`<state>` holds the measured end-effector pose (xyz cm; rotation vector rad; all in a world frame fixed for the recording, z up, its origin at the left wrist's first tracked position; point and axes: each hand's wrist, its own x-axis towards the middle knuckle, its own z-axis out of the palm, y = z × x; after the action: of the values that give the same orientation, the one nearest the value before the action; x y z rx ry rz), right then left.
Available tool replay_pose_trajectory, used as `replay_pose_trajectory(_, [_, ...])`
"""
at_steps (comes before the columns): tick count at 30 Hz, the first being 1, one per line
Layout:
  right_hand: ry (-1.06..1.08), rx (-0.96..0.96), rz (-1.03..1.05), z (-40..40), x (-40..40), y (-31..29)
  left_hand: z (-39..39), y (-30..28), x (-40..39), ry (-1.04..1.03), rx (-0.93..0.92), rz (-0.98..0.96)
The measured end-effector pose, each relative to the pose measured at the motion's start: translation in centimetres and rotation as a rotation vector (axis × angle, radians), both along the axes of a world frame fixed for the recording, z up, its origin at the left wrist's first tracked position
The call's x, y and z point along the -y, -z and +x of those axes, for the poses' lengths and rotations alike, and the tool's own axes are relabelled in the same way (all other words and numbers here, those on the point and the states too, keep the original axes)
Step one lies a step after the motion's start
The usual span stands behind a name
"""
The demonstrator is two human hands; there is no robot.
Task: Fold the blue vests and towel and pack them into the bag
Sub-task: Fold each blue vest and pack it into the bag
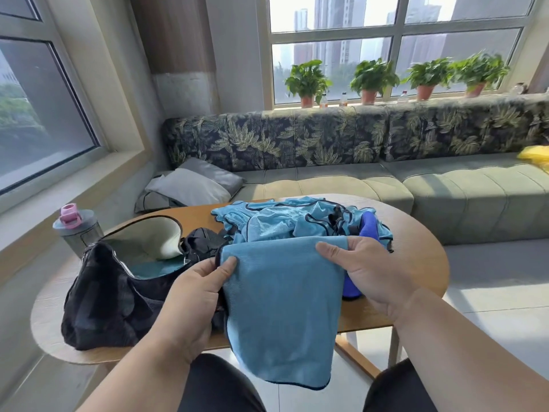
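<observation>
While both hands, left [196, 295] and right [368, 269], pinch a vest's [282, 316] top corners at frame centre, folding seems underway; next, halve it toward the bag [98, 301], lower left.

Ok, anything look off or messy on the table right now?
Only the vests: still a crumpled heap behind the towel, which both hands hold by its top corners. The bag lies open; nothing looks spilled or damaged.

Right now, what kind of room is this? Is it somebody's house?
Probably a lounge or living room high in a city building. A long leaf-patterned sofa runs under big windows, potted plants line the sill, and tower blocks show outside.
</observation>
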<state>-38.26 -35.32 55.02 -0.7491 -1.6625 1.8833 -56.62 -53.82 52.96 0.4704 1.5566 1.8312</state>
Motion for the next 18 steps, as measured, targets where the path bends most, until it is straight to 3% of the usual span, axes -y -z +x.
replay_pose_trajectory(9, [0.182,-0.015,0.153,-1.3,-0.8,-2.3,-0.3,-2.9,-1.4,-0.086,-0.142,-0.051])
replay_pose_trajectory(14, [0.257,0.063,0.218,-4.1,-5.5,-5.7,-3.8,-6.2,-6.0,-0.046,-0.384,-0.151])
replay_pose_trajectory(18, [0.269,0.004,0.29,-5.1,-7.8,-9.9,-6.0,-9.3,-8.7,-0.132,-0.72,-0.167])
